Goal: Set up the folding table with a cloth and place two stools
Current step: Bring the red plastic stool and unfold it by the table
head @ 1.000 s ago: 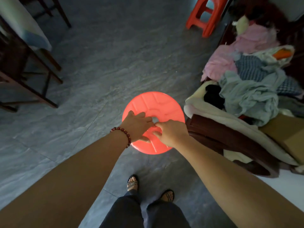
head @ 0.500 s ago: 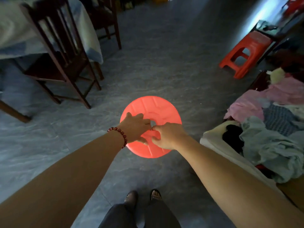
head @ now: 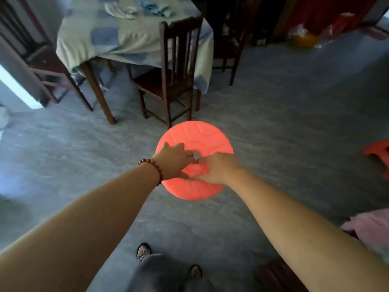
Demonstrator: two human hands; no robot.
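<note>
A round orange-red plastic stool (head: 195, 135) with a centre hole is held out in front of me, its seat facing up. My left hand (head: 173, 160) with a bead bracelet and my right hand (head: 216, 168) both grip the seat at the hole, fingers hooked into it. A second orange stool (head: 379, 152) stands on the floor at the far right edge. A table under a pale checked cloth (head: 130, 36) stands at the back left.
A dark wooden chair (head: 168, 81) is pushed against the covered table, with other chairs at the left and behind. Pink clothing (head: 368, 226) lies at the lower right. Grey stone floor (head: 284, 123) stretches ahead. My sandalled feet are at the bottom.
The view has swung left: the clothes pile has slid out to the right and the covered table with its chair has come ahead. Both hands keep the same hold on the stool.
</note>
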